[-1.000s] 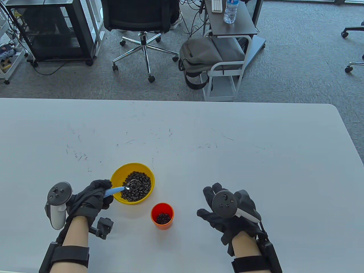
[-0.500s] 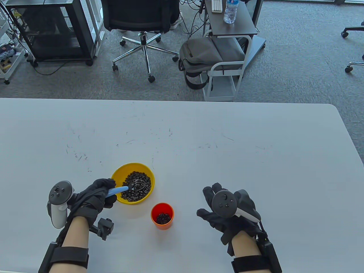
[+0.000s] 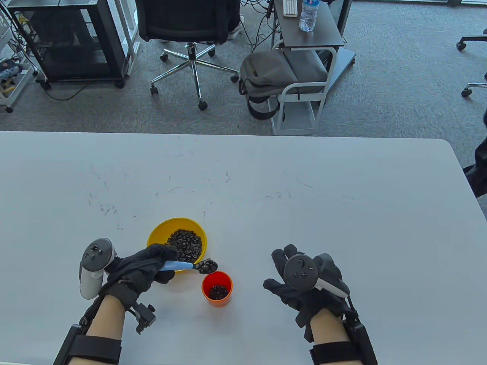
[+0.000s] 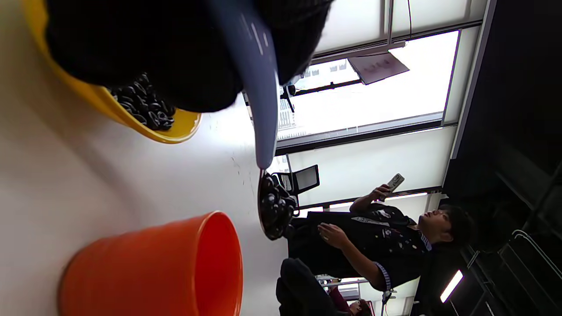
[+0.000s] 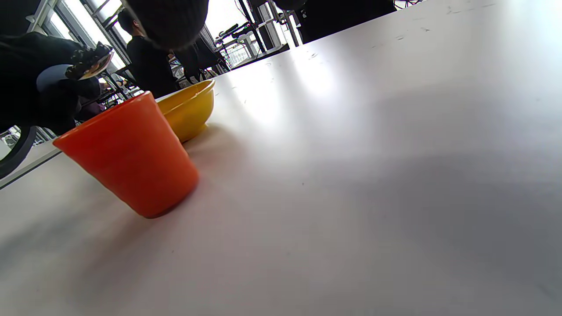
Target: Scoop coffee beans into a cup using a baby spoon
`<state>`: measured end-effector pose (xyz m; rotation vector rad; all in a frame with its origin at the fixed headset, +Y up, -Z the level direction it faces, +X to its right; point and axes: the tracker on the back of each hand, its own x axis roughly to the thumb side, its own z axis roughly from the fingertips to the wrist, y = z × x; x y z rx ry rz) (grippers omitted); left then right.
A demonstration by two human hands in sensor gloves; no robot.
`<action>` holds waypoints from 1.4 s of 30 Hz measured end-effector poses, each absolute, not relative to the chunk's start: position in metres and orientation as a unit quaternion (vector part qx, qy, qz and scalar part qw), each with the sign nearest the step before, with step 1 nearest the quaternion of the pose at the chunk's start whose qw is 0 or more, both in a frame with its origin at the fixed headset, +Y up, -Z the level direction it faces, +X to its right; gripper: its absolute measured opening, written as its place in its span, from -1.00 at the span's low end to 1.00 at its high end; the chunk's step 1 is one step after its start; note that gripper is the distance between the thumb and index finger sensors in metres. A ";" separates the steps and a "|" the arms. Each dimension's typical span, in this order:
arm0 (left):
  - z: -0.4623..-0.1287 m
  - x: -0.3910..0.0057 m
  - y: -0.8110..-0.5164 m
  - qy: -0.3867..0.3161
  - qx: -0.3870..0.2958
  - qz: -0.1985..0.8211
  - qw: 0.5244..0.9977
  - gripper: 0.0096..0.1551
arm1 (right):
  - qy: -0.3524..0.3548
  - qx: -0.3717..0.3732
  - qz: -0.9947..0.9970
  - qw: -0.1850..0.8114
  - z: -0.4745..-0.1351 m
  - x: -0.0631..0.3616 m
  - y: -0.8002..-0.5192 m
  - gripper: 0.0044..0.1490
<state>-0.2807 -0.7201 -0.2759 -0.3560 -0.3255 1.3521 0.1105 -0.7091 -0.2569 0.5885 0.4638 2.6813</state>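
Coffee beans (image 3: 206, 265) heaped on blue-handled baby spoon (image 3: 187, 265), gripped by left hand (image 3: 142, 268); transfer underway, tipping over orange plastic cup (image 3: 217, 288) required. Right hand (image 3: 304, 283) flat, released.

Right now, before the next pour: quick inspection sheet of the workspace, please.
Surface: white table, scuffed with thin dark marks.
Job's things: yellow bowl holds coffee beans; orange cup upright, some beans inside; blue baby spoon loaded with beans, its head between the bowl's rim and the cup, not yet over the cup's mouth.
Clutter: nothing seen on the table.
Grippers: left hand grips the spoon's handle; right hand rests open on the table, holds nothing.
Cables: loose cables on the floor by the black cabinet.
Surroundings: office chair, grey backpack, side cart with a water bottle; a person stands in the left wrist view.
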 end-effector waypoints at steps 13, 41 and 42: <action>-0.272 -0.268 -0.707 -0.212 -0.130 0.535 0.808 -0.58 | 0.163 0.208 0.948 0.177 -0.257 0.111 -0.709 0.05; -0.273 -0.311 -0.717 -0.040 0.059 0.399 0.914 -0.56 | 0.163 0.208 0.948 0.176 -0.257 0.111 -0.709 0.05; -0.274 -0.311 -0.718 -0.038 0.057 0.395 0.916 -0.56 | 0.163 0.208 0.948 0.176 -0.256 0.111 -0.709 0.05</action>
